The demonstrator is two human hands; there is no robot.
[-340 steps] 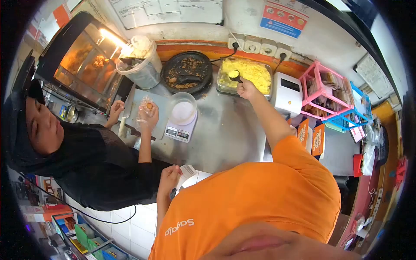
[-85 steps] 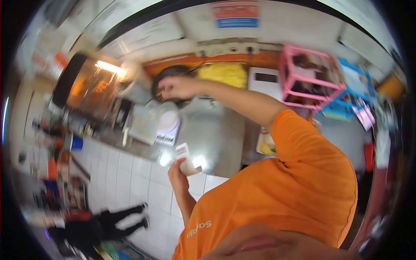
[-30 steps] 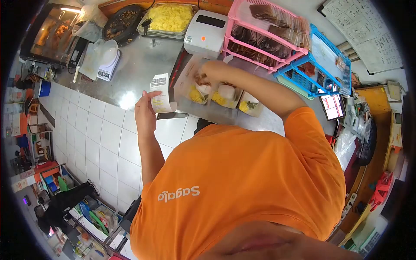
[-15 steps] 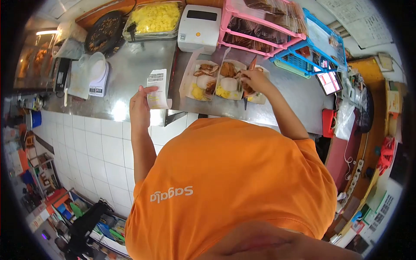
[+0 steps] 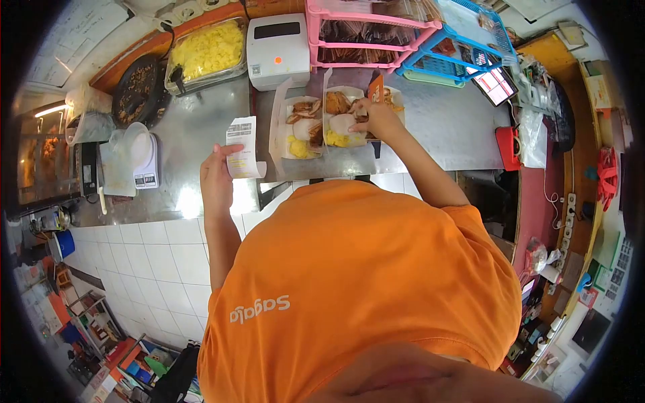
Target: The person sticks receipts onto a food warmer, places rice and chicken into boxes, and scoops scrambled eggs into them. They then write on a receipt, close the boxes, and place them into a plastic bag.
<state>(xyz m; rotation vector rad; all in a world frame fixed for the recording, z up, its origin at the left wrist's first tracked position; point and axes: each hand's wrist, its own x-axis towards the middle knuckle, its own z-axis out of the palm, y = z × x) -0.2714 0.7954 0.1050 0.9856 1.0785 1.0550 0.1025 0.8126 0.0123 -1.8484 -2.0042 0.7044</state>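
Observation:
My left hand (image 5: 217,178) pinches a white printed receipt (image 5: 241,161), its lower end curled, above the steel counter. Right of it stand several open takeaway food boxes in a row. The left box (image 5: 285,127) and the middle box (image 5: 347,143) each hold a white mound of rice, yellow scrambled-looking food and browned meat. Over the right side of the middle box reaches my right hand (image 5: 381,121), thumb and forefinger apart near the rice and meat. My wrist partly covers the right box (image 5: 398,107), which has an orange printed panel (image 5: 376,89).
Behind the boxes are a white label printer (image 5: 278,54), a tray of yellow food (image 5: 207,50), a pink rack (image 5: 373,30) and a blue rack (image 5: 457,50) holding packets. A dark pan (image 5: 138,91) and a kitchen scale (image 5: 144,161) stand left. A screen (image 5: 494,84) is at right.
My right hand has moved left from the right box to the middle box, its thumb and forefinger now spread. The receipt stays in my left hand. The camera view has tilted slightly.

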